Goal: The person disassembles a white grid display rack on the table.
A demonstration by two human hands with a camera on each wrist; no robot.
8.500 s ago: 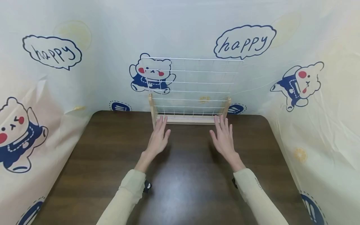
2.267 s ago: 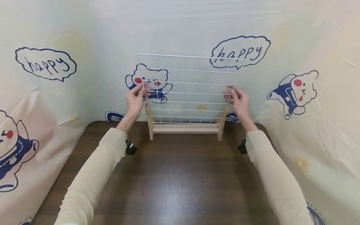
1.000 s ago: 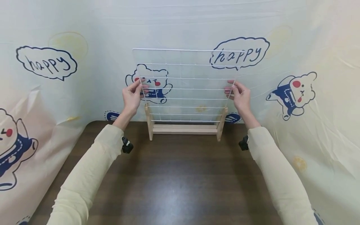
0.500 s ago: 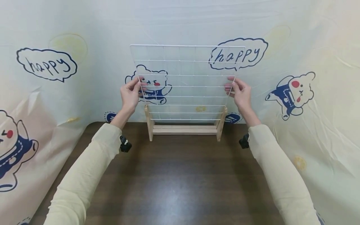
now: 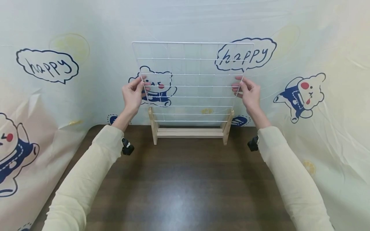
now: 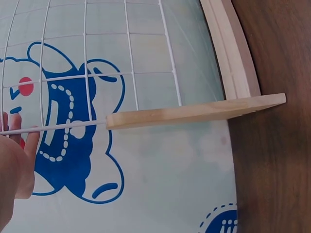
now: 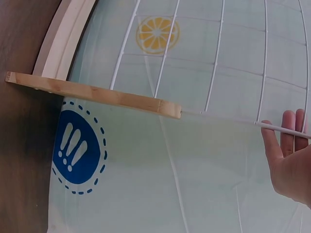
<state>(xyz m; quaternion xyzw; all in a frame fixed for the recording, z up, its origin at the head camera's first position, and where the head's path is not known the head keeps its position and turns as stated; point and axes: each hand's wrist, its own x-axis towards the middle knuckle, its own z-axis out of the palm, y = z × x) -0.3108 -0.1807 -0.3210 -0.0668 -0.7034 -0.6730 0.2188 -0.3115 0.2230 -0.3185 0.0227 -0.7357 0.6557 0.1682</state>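
A white wire grid panel [image 5: 190, 74] stands upright at the back, its lower rods between the side posts of a pale wooden stand [image 5: 189, 133]. My left hand [image 5: 132, 94] pinches the panel's left edge wire between thumb and fingers, well above the post. On the opposite edge, my right hand [image 5: 251, 96] holds the wire at a similar height. In the left wrist view, the fingertips curl around the edge wire beyond the wooden post [image 6: 184, 114]. The right wrist view shows fingers [image 7: 286, 133] behind the wire; the thumb is hard to make out there.
The stand sits on a dark brown table [image 5: 179, 179], near its back edge. A pale printed curtain [image 5: 95, 80] with bears and "happy" bubbles hangs close behind and on both sides. Black wrist cameras [image 5: 127, 147] sit on both wrists.
Both hands first lay low before the stand with fingers extended, then gripped the panel's side wires. Since then the panel and both hands have risen; its bottom rod is higher above the stand's crossbar.
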